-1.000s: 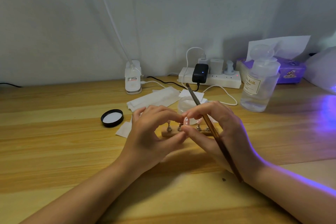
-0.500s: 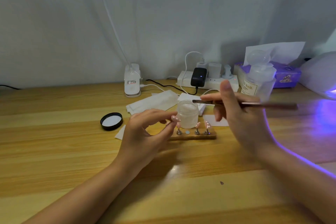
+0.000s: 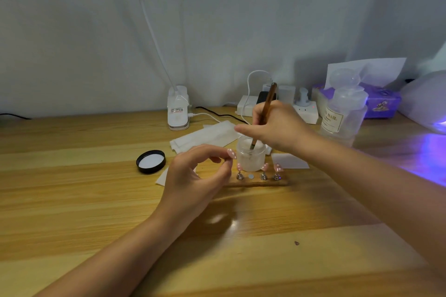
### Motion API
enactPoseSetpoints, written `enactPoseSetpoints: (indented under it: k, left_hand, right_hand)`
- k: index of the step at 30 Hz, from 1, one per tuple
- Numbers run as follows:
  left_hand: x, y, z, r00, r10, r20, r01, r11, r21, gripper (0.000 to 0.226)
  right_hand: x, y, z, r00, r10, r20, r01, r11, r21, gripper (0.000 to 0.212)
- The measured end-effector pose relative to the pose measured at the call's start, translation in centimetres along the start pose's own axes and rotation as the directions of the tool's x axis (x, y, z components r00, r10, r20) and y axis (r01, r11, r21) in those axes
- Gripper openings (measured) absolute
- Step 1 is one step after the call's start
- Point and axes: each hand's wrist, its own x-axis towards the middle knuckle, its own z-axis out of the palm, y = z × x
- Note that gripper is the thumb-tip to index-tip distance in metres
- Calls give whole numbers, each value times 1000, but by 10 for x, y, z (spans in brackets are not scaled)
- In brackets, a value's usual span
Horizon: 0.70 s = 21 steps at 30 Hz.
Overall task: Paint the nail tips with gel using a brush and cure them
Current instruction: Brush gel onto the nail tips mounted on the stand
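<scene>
While its bristles dip into the jar [image 3: 251, 157], the brush [image 3: 264, 113] stands near-upright, handle tilted right.

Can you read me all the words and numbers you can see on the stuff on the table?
"NAIL": on the cream label of the clear pump bottle; a bit before it and the small lines under it are too blurred to read.
White lamp base: a sticker with red and dark print, too small to read.
Purple tissue box: a cartoon picture, no words I can read.
Nothing to read on the gel jar, black lid or brush.
</scene>
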Motion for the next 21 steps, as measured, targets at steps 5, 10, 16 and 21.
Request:
enactPoseSetpoints:
  k: [5, 10, 16, 21]
  left_hand:
    - [1, -1, -1, 1000, -1, 1, 1, 1000, 2, 17]
    - [1, -1, -1, 1000, -19, 9, 19, 1000, -1, 21]
    - [1, 1, -1, 999, -39, 4, 39, 999, -3, 25]
    - [0, 0, -1, 999, -38, 7, 38, 999, 5, 25]
  right_hand:
    - [4, -2, -5, 998, 53, -34, -46, 983, 175, 32]
    - [4, 7, -19, 963, 216, -164, -149, 927, 343, 32]
    - [-6, 21, -22, 921, 344, -183, -218, 844, 490, 35]
    - [-13, 30, -25, 899, 391, -197, -257, 836, 486, 32]
